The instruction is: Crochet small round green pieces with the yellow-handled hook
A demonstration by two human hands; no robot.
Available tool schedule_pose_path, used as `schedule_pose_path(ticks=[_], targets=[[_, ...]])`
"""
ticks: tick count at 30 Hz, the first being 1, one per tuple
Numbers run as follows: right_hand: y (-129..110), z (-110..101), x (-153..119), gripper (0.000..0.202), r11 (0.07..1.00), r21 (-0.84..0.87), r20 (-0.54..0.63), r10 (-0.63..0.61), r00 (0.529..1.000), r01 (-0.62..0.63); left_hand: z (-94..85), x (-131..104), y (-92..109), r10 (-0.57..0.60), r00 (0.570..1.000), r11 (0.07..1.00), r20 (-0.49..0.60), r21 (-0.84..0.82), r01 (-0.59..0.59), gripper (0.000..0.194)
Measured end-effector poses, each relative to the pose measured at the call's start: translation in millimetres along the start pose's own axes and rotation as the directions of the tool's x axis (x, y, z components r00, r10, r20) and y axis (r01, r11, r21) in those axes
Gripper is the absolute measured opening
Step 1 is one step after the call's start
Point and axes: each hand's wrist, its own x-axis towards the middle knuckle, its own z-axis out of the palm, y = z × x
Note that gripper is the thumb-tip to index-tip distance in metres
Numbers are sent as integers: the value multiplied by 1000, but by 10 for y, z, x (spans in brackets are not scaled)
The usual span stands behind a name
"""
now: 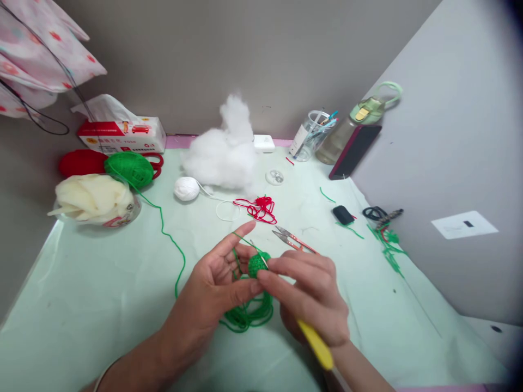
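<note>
Between the thumb and fingers of my left hand (223, 280) is a small green crocheted piece (257, 265), with green yarn running over the raised index finger. My right hand (312, 288) grips a crochet hook with a yellow handle (315, 344); its metal tip touches the green piece. Loose loops of green yarn (249, 316) lie on the table below my hands. A strand leads from my left hand's side back to the green yarn ball (129, 169) at the left.
Behind my hands are thread snips (294, 239), tangled red yarn (262, 209), a white yarn ball (187, 188) and white stuffing (223, 155). A plastic-wrapped bowl (96, 201) stands left; a pen cup (308, 136), bottle (339, 133) and phone (355, 152) stand back right.
</note>
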Motion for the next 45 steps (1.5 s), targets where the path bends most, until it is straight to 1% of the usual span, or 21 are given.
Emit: schedule_pose_path(ticks=[1,2,5,7,9,11,12,14,16,18,20,22,25,31,33,36,38,40,42,44,45], targets=[[7,5,39,29,999,40,-108,-14,994,19,-9,15,10,-10,1000,999,15,-35,11,72],[13,10,85,27,993,121,-133,24,991,-8,-21,29,21,-4,1000,999,27,-48,5,70],[17,4,208,21,939,327,-115,153,981,-108,-69,61,49,79,996,997,45,7,-79,68],[16,-12,239,21,916,378,-83,175,981,-131,-98,68,51,130,990,988,51,81,-134,70],[20,-18,214,22,943,311,-57,144,988,-119,-109,64,31,181,983,968,25,171,-183,74],[33,3,136,25,991,120,-59,58,997,-51,-97,52,-6,221,975,948,-16,240,-211,79],[43,24,88,28,999,-37,-77,-25,997,23,-84,46,-26,222,975,948,-32,243,-208,81],[62,77,0,34,988,-116,-127,-114,985,99,-50,35,-55,164,986,974,-33,165,-156,80],[74,121,-36,36,969,-186,-160,-194,968,163,-22,31,-65,42,999,999,-10,24,-42,74],[69,143,-4,31,993,-62,-177,-108,978,98,-10,31,-55,-67,997,993,28,-93,70,69],[51,143,70,25,985,163,-179,79,981,-50,-14,30,-35,-114,991,982,67,-146,123,68],[33,136,140,19,920,356,-160,231,960,-162,-27,27,-10,-103,991,982,90,-151,116,69],[28,129,182,14,837,508,-135,314,940,-206,-50,29,25,-44,993,991,110,-124,58,67],[72,88,155,14,766,593,-74,360,930,-250,-146,90,66,64,992,998,107,10,-65,63],[94,59,161,14,740,613,-41,379,925,-276,-202,114,87,85,987,993,135,71,-95,62],[126,13,194,13,660,683,3,426,905,-313,-288,140,135,80,976,985,202,135,-108,57],[136,-14,232,11,585,730,30,491,871,-355,-328,151,161,60,968,982,243,158,-100,54],[136,-31,268,11,486,769,89,561,823,-414,-348,156,163,49,962,982,268,162,-95,52],[132,-29,286,13,369,795,199,590,783,-480,-352,157,135,57,956,982,286,154,-104,53],[133,-9,274,13,290,796,310,559,769,-531,-348,156,89,70,952,981,299,153,-120,55],[137,5,258,13,284,789,340,535,773,-544,-346,154,66,73,951,980,300,153,-124,57]])
